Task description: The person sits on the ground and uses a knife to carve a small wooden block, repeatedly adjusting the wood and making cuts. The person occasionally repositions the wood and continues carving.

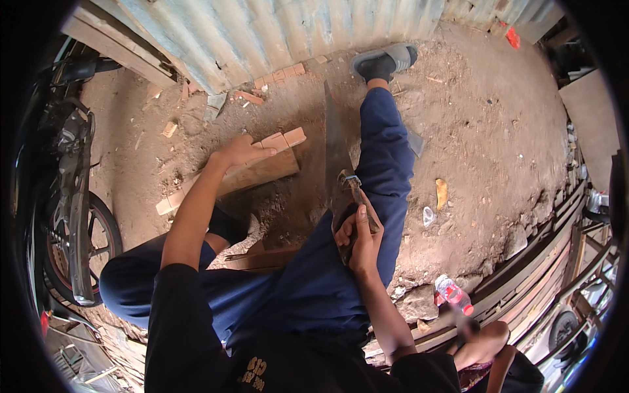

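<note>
My left hand grips a long pale wooden strip from above, with a finger stretched along it. The strip is scored or split into short blocks near its right end, and it lies along a thicker wooden piece. In my right hand is the handle of a handsaw. Its dark blade points away from me, between the strip's right end and my outstretched leg, apart from the wood. Something blue is tied where the blade meets the handle.
Small wooden blocks lie by the corrugated metal wall. A motorcycle stands at the left. On the right are a plastic bottle, stones and stacked planks. Another person's knee shows at the lower right.
</note>
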Available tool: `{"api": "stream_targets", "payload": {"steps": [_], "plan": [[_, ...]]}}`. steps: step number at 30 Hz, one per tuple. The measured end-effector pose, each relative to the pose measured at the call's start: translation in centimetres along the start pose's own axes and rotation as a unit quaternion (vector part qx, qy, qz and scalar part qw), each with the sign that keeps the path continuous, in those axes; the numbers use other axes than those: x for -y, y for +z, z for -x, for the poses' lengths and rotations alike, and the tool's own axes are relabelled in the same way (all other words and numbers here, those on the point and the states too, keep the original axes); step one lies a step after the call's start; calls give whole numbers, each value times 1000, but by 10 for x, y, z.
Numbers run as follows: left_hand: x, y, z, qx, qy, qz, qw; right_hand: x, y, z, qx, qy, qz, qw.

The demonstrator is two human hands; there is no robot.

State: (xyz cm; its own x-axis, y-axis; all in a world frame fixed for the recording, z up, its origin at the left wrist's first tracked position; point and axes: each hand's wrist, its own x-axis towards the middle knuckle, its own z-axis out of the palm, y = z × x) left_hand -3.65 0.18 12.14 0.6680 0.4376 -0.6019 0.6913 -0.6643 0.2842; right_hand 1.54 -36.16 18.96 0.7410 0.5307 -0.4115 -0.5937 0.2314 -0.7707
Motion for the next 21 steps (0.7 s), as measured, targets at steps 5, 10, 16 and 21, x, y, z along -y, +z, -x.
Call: {"api": "stream_targets", "payload": {"steps": [5,10,16,21], "plan": [[15,35,-26,47,28,40,998,-6,12,-12,-4,11,17,1000],[2,32,-26,102,69,58,991,-9,18,-19,-31,22,55,998],[14,53,-36,20,95,39,995,-14,28,-24,-33,37,65,997],[17,79,-21,-115,135,35,983,-6,26,-7,-47,23,62,997]]}}
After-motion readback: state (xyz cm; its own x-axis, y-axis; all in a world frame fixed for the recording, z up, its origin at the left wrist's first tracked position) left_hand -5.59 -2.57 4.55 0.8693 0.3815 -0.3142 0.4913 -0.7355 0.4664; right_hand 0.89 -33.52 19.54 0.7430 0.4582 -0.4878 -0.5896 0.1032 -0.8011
